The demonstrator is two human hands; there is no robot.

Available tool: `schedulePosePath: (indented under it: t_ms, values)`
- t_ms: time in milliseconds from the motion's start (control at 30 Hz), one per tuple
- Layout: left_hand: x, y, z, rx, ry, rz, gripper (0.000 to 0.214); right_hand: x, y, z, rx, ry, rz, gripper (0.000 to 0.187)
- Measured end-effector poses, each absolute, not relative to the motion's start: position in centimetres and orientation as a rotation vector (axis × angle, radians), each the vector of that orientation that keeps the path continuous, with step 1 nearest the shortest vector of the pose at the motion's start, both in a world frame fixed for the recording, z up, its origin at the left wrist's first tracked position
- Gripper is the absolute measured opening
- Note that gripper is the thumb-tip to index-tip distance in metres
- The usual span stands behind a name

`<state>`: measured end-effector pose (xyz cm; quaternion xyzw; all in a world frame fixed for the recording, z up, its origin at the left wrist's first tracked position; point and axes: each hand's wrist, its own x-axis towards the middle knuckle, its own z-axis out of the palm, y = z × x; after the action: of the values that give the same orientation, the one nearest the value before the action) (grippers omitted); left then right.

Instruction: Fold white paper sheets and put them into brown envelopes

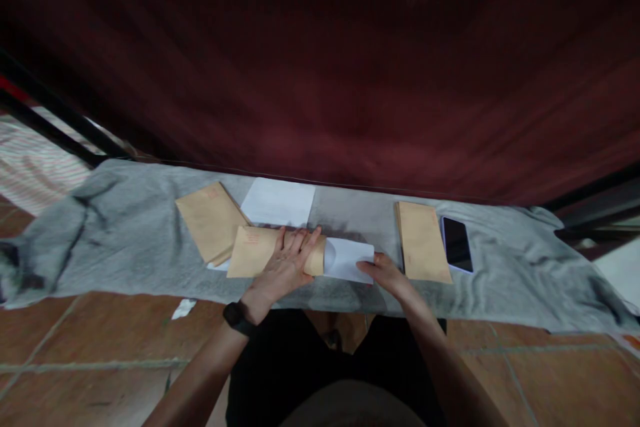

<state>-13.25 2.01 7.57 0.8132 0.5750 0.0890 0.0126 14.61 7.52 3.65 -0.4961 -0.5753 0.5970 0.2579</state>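
A brown paper envelope (257, 247) lies lengthwise across the grey cloth in front of me. My left hand (287, 260) rests on its right half, fingers spread flat over the paper, with the thumb near the lower edge. Out of the envelope's right end sticks a folded white paper (347, 257), its left part hidden inside. The outer end of this paper is pinched in my right hand (383, 271), thumb on top and fingers beneath. Just behind the envelope are white sheets (280, 200) lying flat.
Brown envelopes (207, 220) lie stacked at the left, over some white paper. To the right is another envelope stack (425, 240), beside a phone (457, 245). Grey cloth (150, 247) covers the narrow surface. A dark red curtain-like sheet (320, 113) rises behind. White scrap (184, 308) lies below.
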Motion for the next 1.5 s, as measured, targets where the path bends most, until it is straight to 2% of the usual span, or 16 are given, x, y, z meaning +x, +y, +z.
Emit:
schedulePosePath:
  t_ms: [233,400,600,933,1167,1500]
  values:
    - [-13.9,1.9,6.9,2.555,1.782,0.356,0.111,12.8,6.8,3.2,-1.370,-1.354,1.325,0.038]
    - [-13.7,2.0,6.4,2.548,1.752,0.399,0.110,11.7,6.1,2.8,-1.369,-1.311,1.288,0.045]
    - [-13.4,2.1,6.7,2.526,1.726,0.446,0.116,9.4,5.9,2.0,-1.363,-1.321,1.245,0.041]
    - [-12.6,2.1,6.4,2.555,1.672,0.439,0.117,6.2,4.9,1.7,-1.330,-1.363,1.127,0.016]
    - [-12.1,2.1,6.6,2.565,1.686,0.461,0.113,5.8,4.1,3.2,-1.311,-1.699,0.875,0.020]
    - [-11.7,2.2,6.2,2.570,1.646,0.464,0.113,5.5,5.3,2.1,-1.488,-1.596,0.971,0.022]
